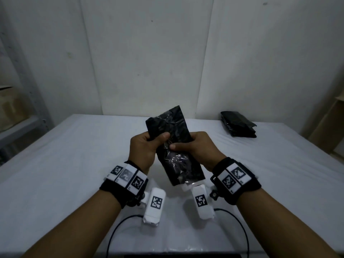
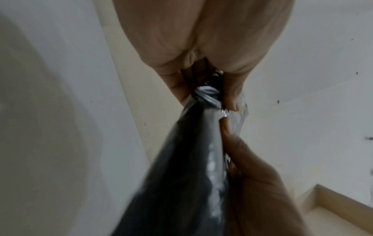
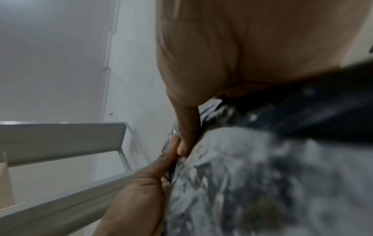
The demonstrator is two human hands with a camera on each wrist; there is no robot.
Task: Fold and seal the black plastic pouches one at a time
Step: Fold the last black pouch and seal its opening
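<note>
I hold one crinkled black plastic pouch (image 1: 176,164) upright in the air over the white table (image 1: 74,164). My left hand (image 1: 156,139) grips its upper left part, thumb on the front. My right hand (image 1: 183,146) pinches its right side at mid-height, thumb across the front. The pouch's lower end, with a clear strip, hangs between my wrists. In the left wrist view the pouch (image 2: 181,167) runs edge-on between the left fingers (image 2: 232,95), with the right hand at lower right. The right wrist view shows the glossy pouch (image 3: 252,175) under my thumb (image 3: 187,137).
A stack of black pouches (image 1: 238,125) lies at the table's back right. A metal shelf (image 1: 20,131) with a cardboard box (image 1: 7,105) stands at the left, a wooden unit (image 1: 327,127) at the right. A white wall rises behind the table. Black cables (image 1: 119,226) trail near me.
</note>
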